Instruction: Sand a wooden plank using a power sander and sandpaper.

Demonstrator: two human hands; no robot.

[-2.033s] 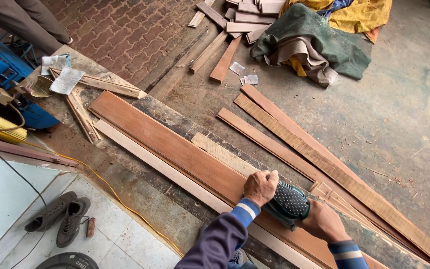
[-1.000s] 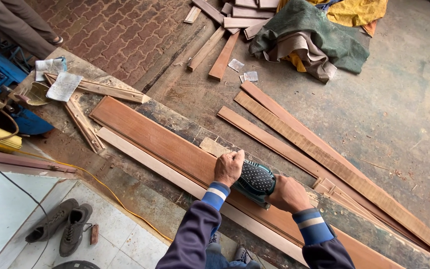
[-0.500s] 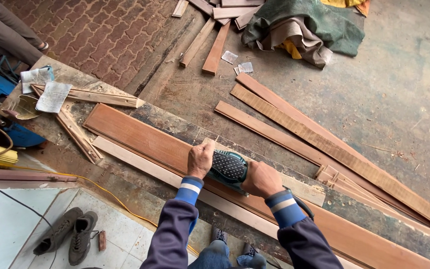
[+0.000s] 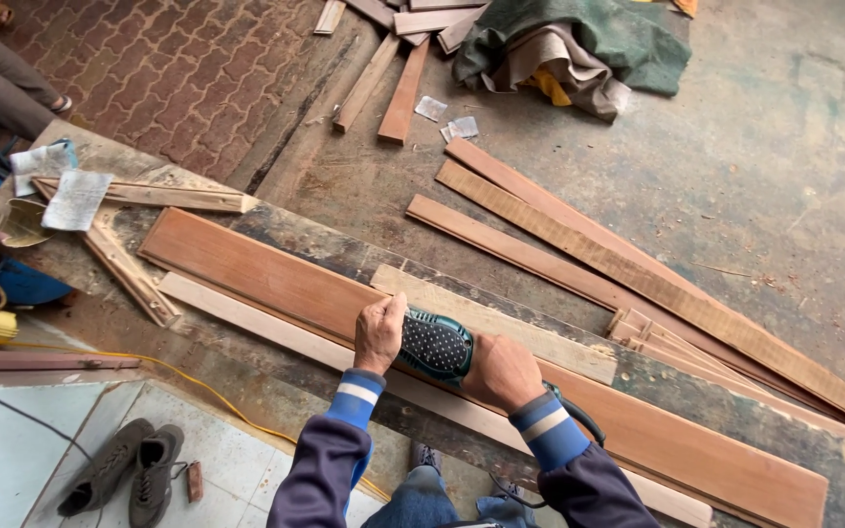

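A teal power sander [image 4: 435, 345] with a black dotted top rests on a long reddish-brown plank [image 4: 266, 276] lying across a worn workbench [image 4: 325, 246]. My left hand [image 4: 379, 332] grips the sander's front end. At its rear end my right hand [image 4: 502, 373] holds it too, with a dark cord [image 4: 571, 416] trailing behind my wrist. A pale narrow strip [image 4: 246, 315] lies along the plank's near side, and a light board [image 4: 501, 324] along its far side.
Wood offcuts [image 4: 129, 264] and crumpled paper [image 4: 75, 198] lie at the bench's left end. Long planks [image 4: 579, 256] lie on the concrete floor beyond, with more boards [image 4: 398, 88] and a heap of cloth [image 4: 579, 49]. Shoes [image 4: 119, 474] and a yellow cable [image 4: 198, 386] are below left. A person's legs [image 4: 2, 78] show top left.
Both hands have pushed the sander leftward along the reddish plank, from near its right part to about its middle. The view has shifted with them.
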